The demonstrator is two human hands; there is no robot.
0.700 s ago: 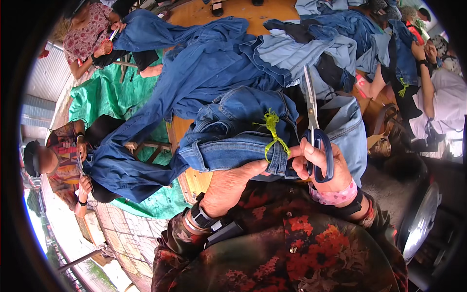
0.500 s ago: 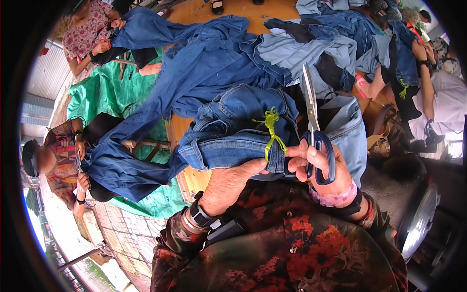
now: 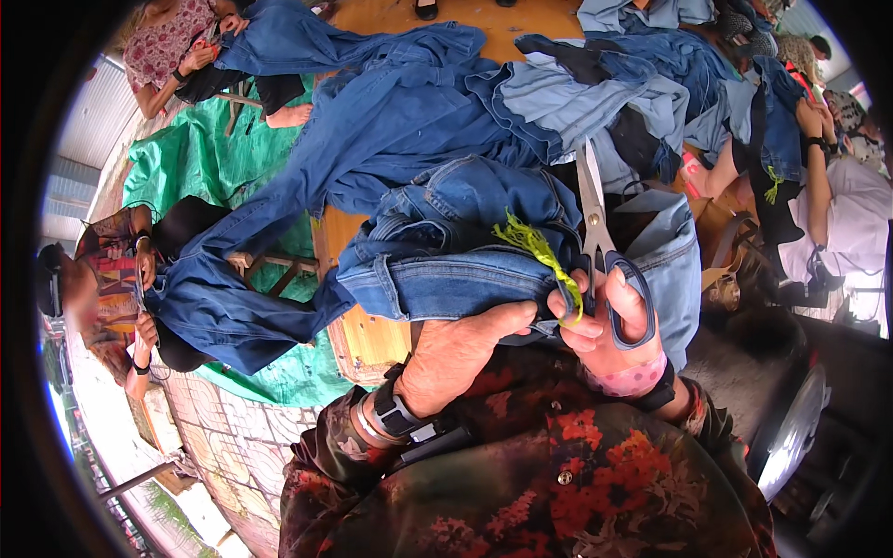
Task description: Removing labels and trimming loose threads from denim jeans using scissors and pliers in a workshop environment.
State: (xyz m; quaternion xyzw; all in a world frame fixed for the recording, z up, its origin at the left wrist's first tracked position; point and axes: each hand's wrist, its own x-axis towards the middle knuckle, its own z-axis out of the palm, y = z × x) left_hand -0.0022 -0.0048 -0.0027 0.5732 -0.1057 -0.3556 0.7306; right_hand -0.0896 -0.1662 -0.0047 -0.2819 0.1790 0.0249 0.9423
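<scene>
The left hand's (image 3: 453,358) fingers pinched the lower edge of the bunched blue jeans (image 3: 456,284), near the waistband's three-o'clock end, just ahead of the wearer's shirt (image 3: 558,484). The right hand's (image 3: 609,325) fingers curled through the scissors' (image 3: 595,219) dark loops and touched a frayed yellow-green cord (image 3: 532,244). The steel blades pointed just short of twelve o'clock; the stitched waistband ran nine to three. Heaped denim (image 3: 419,121) crowded ten to one, leaving bare wooden surface (image 3: 370,346) toward eight, edged by crinkled green tarp (image 3: 186,167).
</scene>
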